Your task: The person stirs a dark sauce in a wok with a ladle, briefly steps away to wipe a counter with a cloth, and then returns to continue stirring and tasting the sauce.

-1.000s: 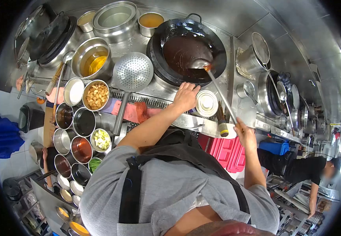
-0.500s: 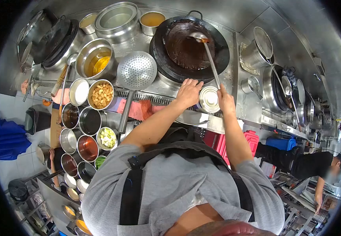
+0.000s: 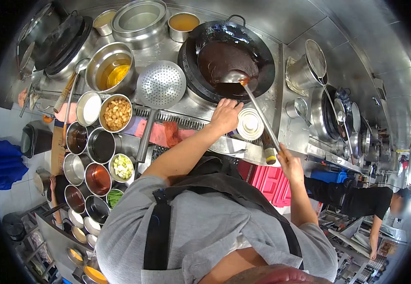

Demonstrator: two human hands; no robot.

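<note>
A black wok point(image 3: 229, 59) with dark brown sauce sits on the burner at the back. My right hand point(image 3: 288, 161) grips the end of a long steel ladle point(image 3: 255, 106), whose bowl rests at the wok's near edge in the sauce. My left hand point(image 3: 224, 116) rests on the front rim of the stove, beside a small round tin point(image 3: 249, 124). A perforated skimmer point(image 3: 160, 87) lies left of the wok.
Several steel bowls of seasonings, tofu cubes point(image 3: 116, 113) and chopped vegetables point(image 3: 122, 166) stand at the left. A pot of oil point(image 3: 110, 71) is behind them. Strainers and pans point(image 3: 331, 113) line the right. Another person in black point(image 3: 366, 201) bends at the far right.
My right hand has pulled back toward me and to the right, drawing the ladle bowl from the wok's far side to its near edge. The left hand stayed on the stove rim.
</note>
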